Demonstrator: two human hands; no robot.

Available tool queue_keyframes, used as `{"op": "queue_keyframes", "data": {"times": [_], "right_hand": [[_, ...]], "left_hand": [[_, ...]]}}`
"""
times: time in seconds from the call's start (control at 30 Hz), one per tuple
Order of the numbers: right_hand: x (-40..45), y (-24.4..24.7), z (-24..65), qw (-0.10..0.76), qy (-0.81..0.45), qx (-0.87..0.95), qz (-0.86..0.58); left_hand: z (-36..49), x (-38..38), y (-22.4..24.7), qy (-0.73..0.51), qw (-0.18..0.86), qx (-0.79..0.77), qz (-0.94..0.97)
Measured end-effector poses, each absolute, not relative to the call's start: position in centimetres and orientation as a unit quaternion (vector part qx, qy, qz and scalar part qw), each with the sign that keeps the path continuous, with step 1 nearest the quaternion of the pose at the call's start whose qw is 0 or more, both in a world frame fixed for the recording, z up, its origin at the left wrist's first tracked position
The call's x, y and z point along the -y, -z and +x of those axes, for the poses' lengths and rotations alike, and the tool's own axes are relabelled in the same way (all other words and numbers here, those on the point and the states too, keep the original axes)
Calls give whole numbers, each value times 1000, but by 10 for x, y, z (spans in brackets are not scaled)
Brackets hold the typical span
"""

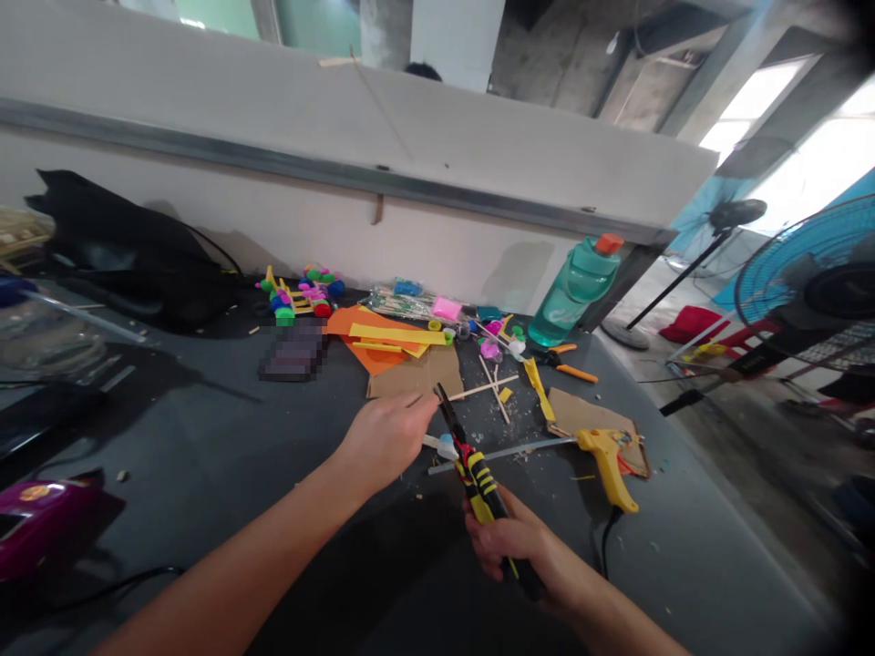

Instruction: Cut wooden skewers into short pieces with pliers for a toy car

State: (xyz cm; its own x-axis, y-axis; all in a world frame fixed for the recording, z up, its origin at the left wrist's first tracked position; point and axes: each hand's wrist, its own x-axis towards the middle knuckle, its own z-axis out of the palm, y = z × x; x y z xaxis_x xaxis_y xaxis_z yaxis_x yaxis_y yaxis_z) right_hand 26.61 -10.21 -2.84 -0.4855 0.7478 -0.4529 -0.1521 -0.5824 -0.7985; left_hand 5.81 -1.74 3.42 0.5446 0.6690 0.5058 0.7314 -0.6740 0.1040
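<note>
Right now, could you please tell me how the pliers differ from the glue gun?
The pliers are gripped in the right hand, while the glue gun lies on the bench. The pliers are black and yellow; the glue gun is plain yellow. The glue gun trails a black cord; the pliers have none. Both show yellow.

A yellow hot-glue gun (605, 465) lies partly on a flat brown cardboard sheet (588, 415), right of the yellow-and-black pliers (482, 487) held in the right hand (509, 547). The left hand (386, 437) is just left of the pliers. Behind them, at the rear of the dark worktop (205, 456), lies an orange paper sheet (362, 333), with a teal plastic bottle (574, 292) standing to its right. A blue-caged standing fan (799, 264) stands beyond the worktop's right edge.
</note>
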Motion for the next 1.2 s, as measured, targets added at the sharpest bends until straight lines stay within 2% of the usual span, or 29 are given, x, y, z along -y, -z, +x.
{"op": "queue_keyframes", "data": {"times": [0.27,0.43,0.67,0.8,1.03,1.2], "right_hand": [[115,1,251,334,-737,354,-468],[109,-10,240,347,-701,347,-519],[105,-9,249,335,-770,308,-448],[106,-7,251,340,-785,291,-428],[103,-10,261,393,-744,349,-413],[104,-23,260,344,-646,503,-460]], "left_hand": [[65,23,-36,233,72,414,-877],[69,21,-30,221,18,417,-881],[53,7,-26,332,-80,480,-808],[55,6,-22,329,-164,486,-793],[63,8,-24,404,-450,442,-662],[64,11,-29,405,-504,416,-639]]}}
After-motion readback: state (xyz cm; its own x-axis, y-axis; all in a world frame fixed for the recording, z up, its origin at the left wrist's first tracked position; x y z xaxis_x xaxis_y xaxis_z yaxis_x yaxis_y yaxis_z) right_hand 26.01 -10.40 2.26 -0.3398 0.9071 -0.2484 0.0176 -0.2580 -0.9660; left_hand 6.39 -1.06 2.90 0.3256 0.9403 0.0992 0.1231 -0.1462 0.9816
